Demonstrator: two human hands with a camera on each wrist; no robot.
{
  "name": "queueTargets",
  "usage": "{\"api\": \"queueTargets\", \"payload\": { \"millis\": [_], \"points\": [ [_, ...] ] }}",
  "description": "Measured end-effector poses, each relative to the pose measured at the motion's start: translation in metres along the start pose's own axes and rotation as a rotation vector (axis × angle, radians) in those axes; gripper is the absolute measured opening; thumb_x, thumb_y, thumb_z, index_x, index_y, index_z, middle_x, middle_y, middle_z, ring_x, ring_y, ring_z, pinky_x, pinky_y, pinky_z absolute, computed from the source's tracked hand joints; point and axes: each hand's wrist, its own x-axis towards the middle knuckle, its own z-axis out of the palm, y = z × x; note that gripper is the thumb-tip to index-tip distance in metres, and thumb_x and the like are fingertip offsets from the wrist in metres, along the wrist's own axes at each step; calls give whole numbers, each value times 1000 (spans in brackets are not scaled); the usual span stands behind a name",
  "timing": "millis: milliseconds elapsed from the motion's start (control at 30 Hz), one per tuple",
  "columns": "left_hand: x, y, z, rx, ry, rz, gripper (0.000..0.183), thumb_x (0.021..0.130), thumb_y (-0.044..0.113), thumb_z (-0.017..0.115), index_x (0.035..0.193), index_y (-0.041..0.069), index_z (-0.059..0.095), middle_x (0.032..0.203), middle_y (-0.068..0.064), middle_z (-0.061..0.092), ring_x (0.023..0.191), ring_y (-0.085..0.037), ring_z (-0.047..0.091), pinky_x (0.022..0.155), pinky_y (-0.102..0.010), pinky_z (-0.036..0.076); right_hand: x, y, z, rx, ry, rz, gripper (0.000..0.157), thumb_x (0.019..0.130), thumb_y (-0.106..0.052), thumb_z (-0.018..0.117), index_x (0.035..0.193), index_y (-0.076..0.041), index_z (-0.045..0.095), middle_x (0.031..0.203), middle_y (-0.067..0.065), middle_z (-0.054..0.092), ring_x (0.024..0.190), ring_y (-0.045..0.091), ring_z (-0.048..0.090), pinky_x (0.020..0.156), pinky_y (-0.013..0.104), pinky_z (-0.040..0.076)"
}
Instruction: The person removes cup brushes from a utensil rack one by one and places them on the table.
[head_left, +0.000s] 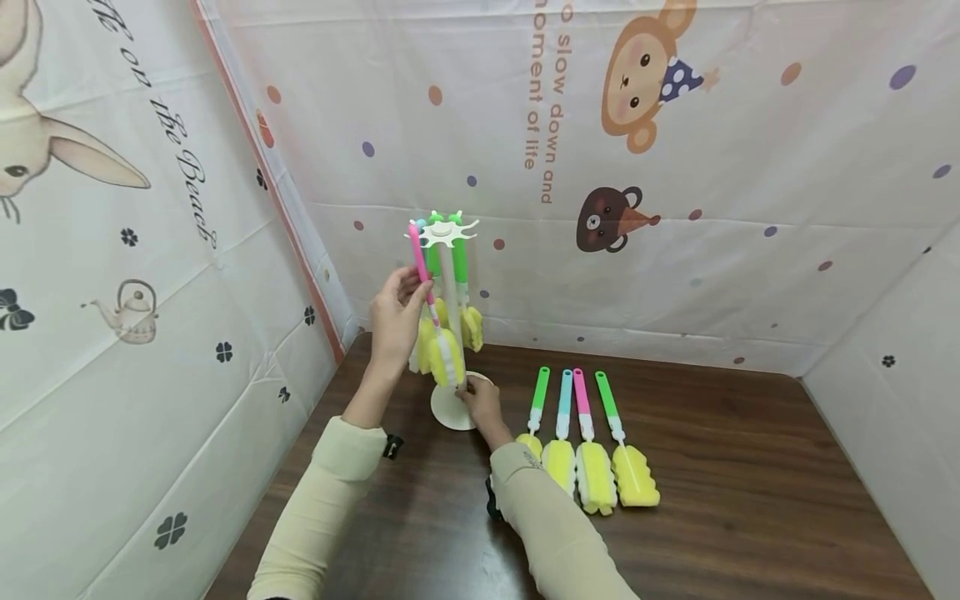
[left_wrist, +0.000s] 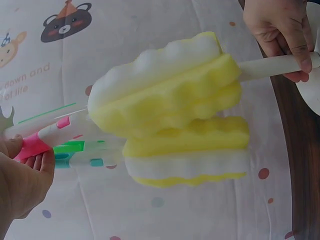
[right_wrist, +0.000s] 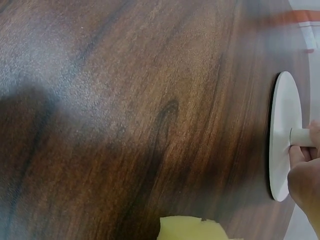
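Note:
My left hand [head_left: 397, 321] pinches the pink handle of a sponge brush [head_left: 447, 357], whose top end is at the hooks of a white stand [head_left: 441, 233]. The brush's yellow-and-white sponge head hangs down beside the pole. In the left wrist view the left fingers [left_wrist: 39, 167] hold that pink handle close to a second sponge brush [left_wrist: 190, 155] with a blue handle. Low on the stand, my right hand [head_left: 483, 406] grips the pole just above the round white base [right_wrist: 286, 125]. Green-handled brushes [head_left: 461, 262] hang at the stand's far side.
Several more sponge brushes lie in a row on the brown wooden table [head_left: 735, 467] to the right: a green one [head_left: 540, 392], a blue one [head_left: 564, 417], a pink one [head_left: 583, 408] and another green one [head_left: 609, 404]. Printed cloth walls [head_left: 675, 275] surround the table.

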Motion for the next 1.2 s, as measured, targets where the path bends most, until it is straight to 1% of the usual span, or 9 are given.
{"api": "queueTargets", "payload": {
  "millis": [133, 267, 367, 500, 667, 767, 967, 1033, 1200],
  "points": [
    [-2, 6, -3, 5, 10, -8, 34, 99, 3, 65, 130, -9, 58, 121, -26, 67, 115, -34, 66, 99, -29, 53, -2, -2, -1, -2, 5, -20, 27, 93, -6, 74, 120, -1, 73, 114, 17, 74, 105, 32, 71, 82, 39, 60],
    [-7, 24, -7, -13, 10, -12, 34, 98, 0, 64, 129, -13, 57, 121, -30, 66, 115, -37, 65, 99, -29, 52, -2, -2, -1, -11, 16, -50, 25, 93, -5, 74, 117, 0, 74, 111, 18, 75, 103, 33, 72, 80, 39, 61],
    [-11, 35, -11, -25, 15, -13, 33, 98, -1, 65, 127, -14, 57, 120, -31, 66, 114, -37, 65, 98, -28, 53, -1, -1, 0, -22, 21, -46, 24, 93, -7, 74, 116, -1, 74, 110, 17, 75, 102, 31, 72, 80, 38, 60],
    [-15, 39, -15, -17, 30, -10, 32, 98, -1, 65, 126, -15, 58, 118, -30, 67, 113, -36, 66, 98, -30, 53, 0, 1, 1, -30, 20, -27, 24, 93, -9, 74, 116, -3, 75, 109, 15, 76, 103, 31, 72, 82, 39, 60],
    [-20, 41, -17, -2, 36, -7, 31, 98, -1, 66, 125, -14, 59, 117, -28, 68, 112, -37, 66, 98, -30, 53, -1, 1, 1, -43, 24, -42, 25, 93, -8, 75, 117, -2, 75, 108, 15, 76, 102, 31, 72, 82, 40, 60],
    [-21, 38, -17, 0, 27, -2, 32, 97, 0, 66, 125, -15, 59, 117, -28, 68, 111, -38, 67, 96, -29, 54, -1, 1, 1, -60, 32, -46, 24, 94, -8, 73, 117, -3, 75, 108, 14, 76, 102, 30, 72, 83, 41, 59],
    [-21, 10, -16, -32, -3, 8, 35, 97, 8, 69, 125, -11, 61, 116, -22, 71, 109, -31, 69, 93, -27, 55, -1, 3, 1, -96, 50, -58, 20, 98, -9, 69, 117, -6, 76, 110, 12, 76, 104, 29, 71, 86, 44, 58],
    [-24, 7, -15, -35, -12, 6, 35, 97, 10, 69, 125, -10, 61, 116, -20, 72, 108, -29, 70, 92, -26, 55, -1, 3, 1, -100, 57, -67, 20, 97, -8, 69, 116, -6, 76, 110, 11, 76, 106, 30, 70, 88, 45, 58],
    [-30, 2, -13, -17, -28, -45, 34, 97, 3, 67, 127, -13, 60, 118, -25, 70, 111, -35, 69, 93, -26, 55, 0, 4, 2, -100, 62, -73, 23, 96, -5, 69, 118, -5, 75, 109, 12, 76, 105, 30, 71, 86, 44, 58]
  ]
}}
